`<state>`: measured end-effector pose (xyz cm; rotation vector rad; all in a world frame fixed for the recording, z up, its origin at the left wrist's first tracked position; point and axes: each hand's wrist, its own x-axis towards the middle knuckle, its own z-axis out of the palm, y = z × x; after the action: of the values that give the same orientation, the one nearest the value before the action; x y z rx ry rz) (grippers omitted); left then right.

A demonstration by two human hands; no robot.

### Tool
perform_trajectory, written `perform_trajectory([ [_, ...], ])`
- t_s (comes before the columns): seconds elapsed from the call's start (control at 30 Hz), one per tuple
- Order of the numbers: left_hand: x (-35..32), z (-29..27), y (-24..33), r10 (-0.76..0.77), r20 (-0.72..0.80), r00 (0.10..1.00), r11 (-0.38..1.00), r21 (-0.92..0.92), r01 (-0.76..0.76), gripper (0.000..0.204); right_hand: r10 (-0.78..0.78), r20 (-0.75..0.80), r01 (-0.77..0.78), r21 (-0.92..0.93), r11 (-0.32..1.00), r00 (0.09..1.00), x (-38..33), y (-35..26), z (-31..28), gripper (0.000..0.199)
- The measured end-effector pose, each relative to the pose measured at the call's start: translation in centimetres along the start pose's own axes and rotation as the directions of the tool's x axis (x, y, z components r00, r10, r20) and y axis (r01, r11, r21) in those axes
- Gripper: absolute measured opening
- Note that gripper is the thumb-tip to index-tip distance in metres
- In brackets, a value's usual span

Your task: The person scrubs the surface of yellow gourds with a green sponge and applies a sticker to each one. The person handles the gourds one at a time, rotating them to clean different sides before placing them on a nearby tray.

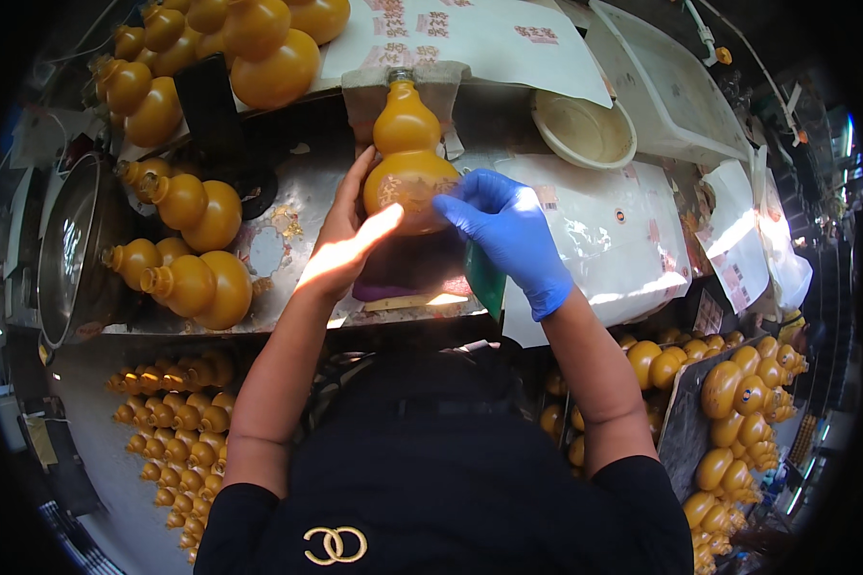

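Note:
An amber gourd-shaped bottle [405, 144] lies on the metal worktable [288, 240], its neck pointing away from me onto a folded grey cloth [364, 96]. My bare left hand [347, 240] cups the bottle's left side. My right hand [508, 230], in a blue glove, presses its fingertips on the bottle's lower bulb, over a patch of golden decoration. A green tool [485, 280] shows under the gloved palm; I cannot tell whether the hand grips it.
More amber gourd bottles lie at the table's left [197, 283] and far left [259, 48]. A cream bowl [585, 129] and white printed sheets [623, 230] sit right. Many small gourds fill the floor on the left [177, 422] and right [738, 402]. A metal pot [67, 249] stands left.

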<state>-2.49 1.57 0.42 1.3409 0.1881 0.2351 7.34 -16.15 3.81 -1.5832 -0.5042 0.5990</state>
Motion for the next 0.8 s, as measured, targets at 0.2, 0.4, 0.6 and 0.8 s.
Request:
perform_trajectory([
  [0.2, 0.0, 0.9, 0.5, 0.021, -0.080, 0.997, 0.997, 0.069, -0.016, 0.078, -0.002, -0.017, 0.002, -0.010, 1.000, 1.000, 0.7, 0.2, -0.6, 0.024],
  [0.4, -0.9, 0.7, 0.0, 0.178, -0.031, 0.984, 0.835, 0.533, -0.134, 0.085, 0.099, -0.011, -0.098, 0.115, 0.989, 0.995, 1.0, 0.3, -1.6, 0.047],
  [0.6, -0.8, -0.3, -0.6, 0.074, -0.023, 0.997, 0.926, 0.373, -0.060, 0.091, 0.196, 0.243, -0.226, 0.101, 0.969, 0.950, 1.6, 1.1, -2.3, 0.067],
  [0.8, -0.7, -0.3, 0.0, -0.040, 0.033, 0.999, 0.995, 0.092, 0.036, 0.098, 0.172, 0.049, -0.163, -0.154, 0.975, 0.984, 1.9, 1.0, -0.8, 0.081],
])
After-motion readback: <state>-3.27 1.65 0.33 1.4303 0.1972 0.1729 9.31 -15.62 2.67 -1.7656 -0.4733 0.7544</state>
